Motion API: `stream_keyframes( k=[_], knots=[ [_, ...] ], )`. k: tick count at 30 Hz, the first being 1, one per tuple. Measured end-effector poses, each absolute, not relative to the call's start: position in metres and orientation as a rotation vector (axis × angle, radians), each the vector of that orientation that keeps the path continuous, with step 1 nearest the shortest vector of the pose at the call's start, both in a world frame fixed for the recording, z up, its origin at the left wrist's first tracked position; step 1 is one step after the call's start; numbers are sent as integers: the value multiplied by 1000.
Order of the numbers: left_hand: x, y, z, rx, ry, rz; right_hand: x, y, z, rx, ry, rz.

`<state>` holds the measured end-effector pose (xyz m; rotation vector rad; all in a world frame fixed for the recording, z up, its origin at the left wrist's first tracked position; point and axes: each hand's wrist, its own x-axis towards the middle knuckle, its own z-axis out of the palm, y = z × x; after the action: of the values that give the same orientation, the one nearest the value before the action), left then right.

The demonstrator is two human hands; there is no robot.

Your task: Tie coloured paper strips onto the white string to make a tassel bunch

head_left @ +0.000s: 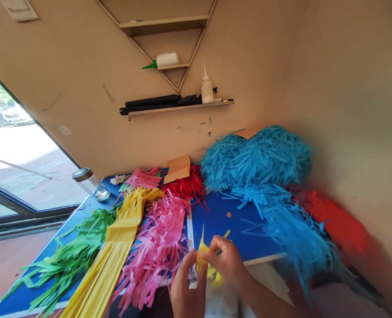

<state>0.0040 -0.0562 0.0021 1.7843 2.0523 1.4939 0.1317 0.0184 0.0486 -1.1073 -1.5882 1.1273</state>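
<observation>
Just in front of the blue table's (pixel 212 225) near edge, both hands meet on a small strip of yellow fringed paper (pixel 203 249). My left hand (pixel 188 280) pinches it from the left side, thumb and fingers together. From the right, my right hand (pixel 225 260) grips it between thumb and curled fingers. One pointed end of the paper sticks up above the fingertips, and loose yellow strands hang below the right hand. Closest to my left hand lies pink fringed paper (pixel 163 234). Beside that, long yellow fringed paper (pixel 123 238) stretches over the near edge.
Green fringe (pixel 80 247) lies at left, near a glass jar (pixel 96 187) with a lid. Red fringe (pixel 187 187) and a tan paper piece (pixel 178 168) sit at the back. Blue fringe (pixel 258 159) heaps up at right. A wall shelf (pixel 182 108) holds a white bottle (pixel 207 90).
</observation>
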Motion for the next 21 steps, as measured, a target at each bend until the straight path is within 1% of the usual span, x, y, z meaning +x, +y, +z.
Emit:
stream_keyframes(
  k=[4,7,14,21],
  knots=[
    [8,-54,19,2028,1996,1573,140,23,50,-1112,-1464,1287],
    [11,-55,35,2123,2004,1658,145,27,59,-1097,-1453,1272],
    [19,-56,47,2178,2133,1575,132,25,74,-1121,-1551,1052],
    [8,-55,48,1984,2142,1824,111,20,89,-920,-1844,742]
  ],
)
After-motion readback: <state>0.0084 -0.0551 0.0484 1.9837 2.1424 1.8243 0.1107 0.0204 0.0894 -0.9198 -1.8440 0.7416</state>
